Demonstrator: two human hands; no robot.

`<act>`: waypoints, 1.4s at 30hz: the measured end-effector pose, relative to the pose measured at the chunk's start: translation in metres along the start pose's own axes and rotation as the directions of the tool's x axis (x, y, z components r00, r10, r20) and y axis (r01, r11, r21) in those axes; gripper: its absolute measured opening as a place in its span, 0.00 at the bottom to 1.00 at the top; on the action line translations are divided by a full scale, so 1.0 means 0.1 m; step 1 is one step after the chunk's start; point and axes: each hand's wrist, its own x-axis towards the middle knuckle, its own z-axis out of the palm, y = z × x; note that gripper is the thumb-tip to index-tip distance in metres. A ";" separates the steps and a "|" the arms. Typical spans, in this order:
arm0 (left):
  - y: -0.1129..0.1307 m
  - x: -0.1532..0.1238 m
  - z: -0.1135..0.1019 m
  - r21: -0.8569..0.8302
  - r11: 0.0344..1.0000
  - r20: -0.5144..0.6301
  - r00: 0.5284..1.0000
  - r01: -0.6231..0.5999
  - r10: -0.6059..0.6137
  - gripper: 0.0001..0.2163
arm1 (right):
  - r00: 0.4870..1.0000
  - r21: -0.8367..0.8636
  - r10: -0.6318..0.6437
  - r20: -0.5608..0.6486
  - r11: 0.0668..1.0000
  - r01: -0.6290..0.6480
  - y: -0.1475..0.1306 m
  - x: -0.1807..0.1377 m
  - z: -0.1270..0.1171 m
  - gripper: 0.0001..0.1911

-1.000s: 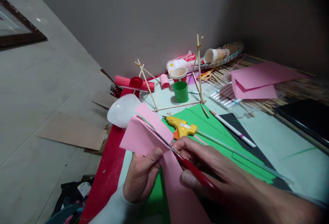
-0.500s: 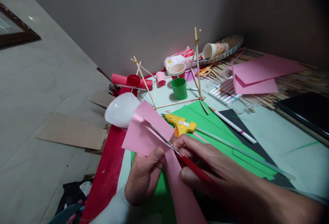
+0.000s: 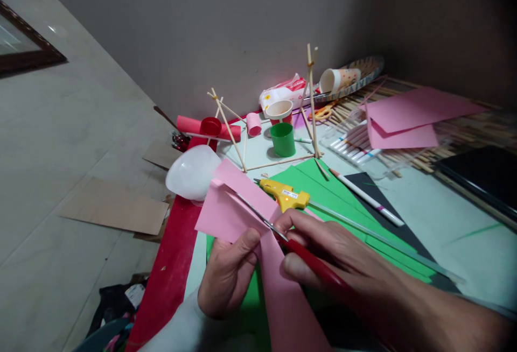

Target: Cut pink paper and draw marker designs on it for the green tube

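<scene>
Between the thumb and fingers of my left hand (image 3: 228,279) is a sheet of pink paper (image 3: 220,215), its lower part hanging down toward me. My right hand (image 3: 339,252) grips red-handled scissors (image 3: 313,263). Their metal blade lies along a slit in the pink paper, just beyond my left thumb. Part of the handles is hidden by my right fingers. Past my right hand, a yellow glue gun (image 3: 285,193) with a long clear glue stick rests on green paper (image 3: 343,217).
A frame of thin sticks (image 3: 278,162) stands at the back, around a green paper ring (image 3: 283,139) and a paper cup (image 3: 278,110). A white balloon (image 3: 191,171) sits at the left edge. Markers (image 3: 355,145), folded pink paper (image 3: 416,110) and a black device (image 3: 482,180) lie right.
Both hands, the pink paper and the scissors have shifted very slightly to the right in view, along with the background. The blade stays in the slit.
</scene>
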 end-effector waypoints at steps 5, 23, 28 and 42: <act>0.00 0.00 0.00 -0.017 1.000 0.022 1.000 -0.013 0.014 0.37 | 0.988 0.016 0.091 0.125 0.995 -0.094 -0.13 0.02 -0.08 0.14; -0.03 0.00 0.01 -0.025 1.000 0.056 0.998 0.008 -0.006 0.38 | 0.977 0.052 0.131 0.169 0.989 -0.141 -0.13 0.03 -0.11 0.14; -0.08 0.00 -0.01 -0.037 0.999 0.156 0.988 0.016 -0.010 0.34 | 0.979 0.033 0.130 0.158 0.990 -0.137 -0.11 0.03 -0.11 0.15; -0.11 0.03 -0.02 -0.006 0.998 0.164 0.984 0.069 -0.067 0.30 | 0.938 -0.417 -0.331 0.102 0.842 0.343 0.18 0.01 -0.03 0.06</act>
